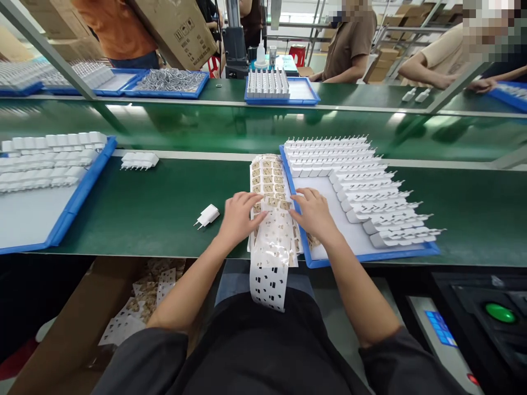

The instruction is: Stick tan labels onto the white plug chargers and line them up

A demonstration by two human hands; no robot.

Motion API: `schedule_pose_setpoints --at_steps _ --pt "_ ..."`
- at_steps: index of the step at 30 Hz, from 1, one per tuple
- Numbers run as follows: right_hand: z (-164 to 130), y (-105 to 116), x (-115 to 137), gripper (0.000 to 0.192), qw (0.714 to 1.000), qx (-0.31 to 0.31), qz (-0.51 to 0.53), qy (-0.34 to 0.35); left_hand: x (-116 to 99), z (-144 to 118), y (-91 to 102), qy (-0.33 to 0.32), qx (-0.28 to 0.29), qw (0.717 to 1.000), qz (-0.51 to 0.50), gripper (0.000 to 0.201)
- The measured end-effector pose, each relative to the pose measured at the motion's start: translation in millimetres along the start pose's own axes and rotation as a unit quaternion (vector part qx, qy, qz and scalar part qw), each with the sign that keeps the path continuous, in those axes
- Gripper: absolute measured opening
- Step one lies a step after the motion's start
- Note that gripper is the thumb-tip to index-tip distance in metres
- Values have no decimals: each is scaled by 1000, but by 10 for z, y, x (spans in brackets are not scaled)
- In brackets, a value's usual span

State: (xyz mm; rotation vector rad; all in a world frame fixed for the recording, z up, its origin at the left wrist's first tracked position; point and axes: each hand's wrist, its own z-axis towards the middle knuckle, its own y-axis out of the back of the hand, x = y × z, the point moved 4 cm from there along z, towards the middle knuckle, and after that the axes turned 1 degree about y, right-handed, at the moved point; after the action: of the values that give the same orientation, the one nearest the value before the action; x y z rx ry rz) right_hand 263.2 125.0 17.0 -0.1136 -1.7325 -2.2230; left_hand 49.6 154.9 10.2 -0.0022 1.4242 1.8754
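A long sheet of small tan stickers (267, 174) lies in front of me on the green bench. A clear and white backing strip (269, 285) with dark cut-outs runs down from it over the bench edge towards my lap. My left hand (241, 218) is at the sheet's left side, thumb and fingers apart, the thumb touching the strip. On the right side, my right hand (316, 215) has its thumb and fingertips apart near the strip's edge. A single white plug adapter (207, 215) lies on its side left of my left hand.
Right of the sheet, a blue-rimmed tray (370, 256) bears rows of white adapters (366, 192). Another tray (82, 192) stands left, near a small adapter group (139, 160). A box (111, 307) with scrap sits below. Co-workers stand beyond the green belt (197, 126).
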Motion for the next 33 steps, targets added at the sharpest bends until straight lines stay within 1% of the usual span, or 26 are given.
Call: schedule_pose_setpoints --at_steps 2,4,6,8,10,11,14,15,17,19,21,26,30,33 --pt "85 -92 12 32 998 44 -35 -6 -146 166 -152 -36 35 999 -12 42" --pt "118 -163 -2 32 997 71 -41 -18 -204 295 -291 -49 63 997 -18 46" --pt "123 -197 -25 30 997 67 -25 -30 -206 388 -404 -51 92 994 -30 48" --pt "121 -192 -39 29 999 33 3 -30 -186 457 -469 -45 114 991 -53 44" --pt "122 -176 -34 29 999 7 42 -22 -164 519 -480 -31 128 988 -84 35" --pt "125 -168 -25 28 998 4 67 -18 -152 548 -468 -21 133 986 -102 31" --pt "136 -139 15 24 987 13 158 -15 -111 624 -391 21 142 973 -179 22" --pt "138 -118 25 24 981 8 191 -21 -96 641 -366 35 147 965 -213 22" --pt "139 -66 29 24 967 -24 249 -41 -65 658 -336 63 166 943 -281 25" --pt "136 -23 25 23 956 -59 282 -59 -38 662 -334 86 187 922 -329 31" --pt "136 1 32 20 952 -79 292 -53 -21 665 -346 95 195 912 -349 34" --pt "138 31 62 16 956 -102 276 -5 -48 693 -386 79 193 907 -366 33" --pt "139 50 57 17 962 -121 245 15 -63 700 -419 105 188 893 -395 29" --pt "137 41 50 16 965 -133 224 32 -66 694 -436 113 181 893 -396 32"
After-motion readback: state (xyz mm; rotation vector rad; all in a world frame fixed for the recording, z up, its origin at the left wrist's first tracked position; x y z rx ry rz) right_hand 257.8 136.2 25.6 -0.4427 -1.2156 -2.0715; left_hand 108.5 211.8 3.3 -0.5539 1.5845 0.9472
